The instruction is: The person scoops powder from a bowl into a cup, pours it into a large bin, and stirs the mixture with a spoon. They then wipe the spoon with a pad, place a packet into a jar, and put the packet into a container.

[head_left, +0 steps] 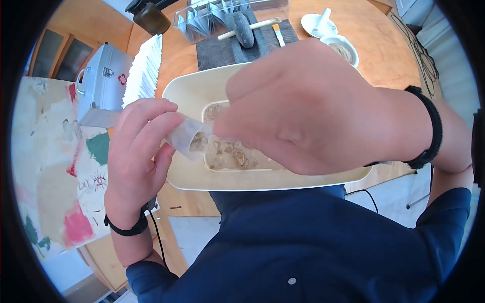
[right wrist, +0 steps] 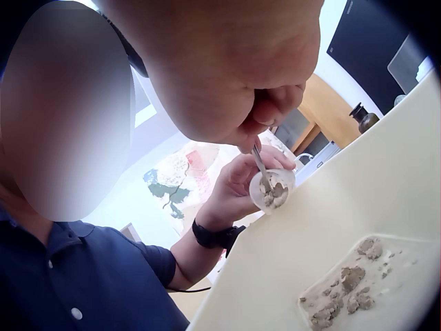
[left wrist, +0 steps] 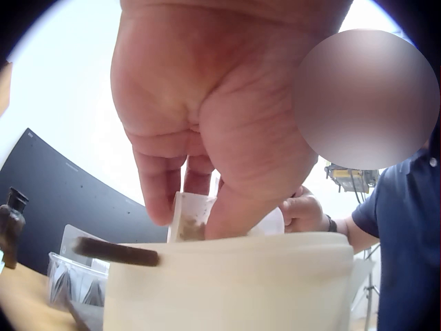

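My left hand [head_left: 139, 146] grips a small translucent cup [head_left: 183, 137], tilted with its mouth toward the right, over the left side of a cream basin [head_left: 184, 174]. Clumpy beige material lies inside the cup [right wrist: 273, 181]. My right hand [head_left: 308, 111] pinches a thin metal tool [right wrist: 260, 163], whose end is in the cup's material in the right wrist view. In the head view that tool is hidden by the hand. Crumbly brownish lumps [head_left: 240, 155] lie on the basin's floor. In the left wrist view my left hand [left wrist: 213, 103] holds the cup [left wrist: 191, 214] just above the basin's rim [left wrist: 289, 241].
Behind the basin are a dark slab [head_left: 212, 53] with a stone roller, a brush [head_left: 278, 35], a clear box [head_left: 187, 22] and a brown bottle [head_left: 151, 19]. A white mortar [head_left: 317, 25] and powder bowl [head_left: 353, 49] stand back right; a metal case [head_left: 103, 83] stands left.
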A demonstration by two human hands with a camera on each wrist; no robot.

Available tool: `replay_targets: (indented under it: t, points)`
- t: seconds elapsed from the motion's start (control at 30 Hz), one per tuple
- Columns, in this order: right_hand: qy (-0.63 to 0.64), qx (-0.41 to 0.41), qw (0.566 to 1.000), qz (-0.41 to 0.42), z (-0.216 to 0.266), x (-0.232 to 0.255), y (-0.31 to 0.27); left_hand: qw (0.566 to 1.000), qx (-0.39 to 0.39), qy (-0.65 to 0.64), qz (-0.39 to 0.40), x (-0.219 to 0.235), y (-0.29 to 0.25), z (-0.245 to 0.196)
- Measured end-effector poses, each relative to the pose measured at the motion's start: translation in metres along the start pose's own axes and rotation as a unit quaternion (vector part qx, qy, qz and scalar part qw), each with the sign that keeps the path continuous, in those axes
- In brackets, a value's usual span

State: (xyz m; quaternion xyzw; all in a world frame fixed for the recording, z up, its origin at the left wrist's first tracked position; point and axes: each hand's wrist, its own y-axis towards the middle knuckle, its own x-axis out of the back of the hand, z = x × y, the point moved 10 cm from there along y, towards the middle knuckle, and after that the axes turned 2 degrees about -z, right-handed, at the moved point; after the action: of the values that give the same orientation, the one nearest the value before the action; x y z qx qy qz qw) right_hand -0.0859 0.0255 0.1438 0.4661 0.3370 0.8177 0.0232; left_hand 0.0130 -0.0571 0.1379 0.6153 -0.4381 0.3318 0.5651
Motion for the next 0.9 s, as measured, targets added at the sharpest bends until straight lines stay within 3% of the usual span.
replay_targets:
  t: [0.03, 0.2, 0.4, 0.57, 0.7, 0.77, 0.9]
  points:
    - [0.020, 0.019, 0.999, -0.037, 0.006, 0.007, -0.002, 1.000, 0.003, -0.001, -0.001, 0.000, 0.000, 0.001]
    - [0.004, 0.034, 0.999, 0.000, 0.013, 0.010, -0.013, 0.998, 0.010, 0.036, 0.041, -0.005, -0.003, 0.006]
    - [-0.012, 0.001, 1.000, 0.029, 0.005, 0.005, -0.018, 0.999, 0.004, 0.039, 0.037, -0.005, 0.001, 0.000]
    - [-0.031, -0.075, 0.987, 0.139, -0.007, -0.009, -0.026, 0.998, 0.012, 0.023, 0.050, -0.004, -0.003, 0.003]
    - [0.011, -0.104, 0.987, 0.122, -0.004, -0.009, -0.026, 0.997, 0.041, -0.036, 0.060, -0.010, -0.011, 0.007]
    - [0.035, -0.195, 0.968, 0.156, -0.016, -0.018, -0.033, 0.997, 0.037, -0.046, 0.054, -0.013, -0.012, 0.008]
    - [0.045, -0.224, 0.961, 0.157, -0.016, -0.030, -0.028, 0.995, 0.043, -0.077, 0.041, -0.020, -0.021, 0.013]
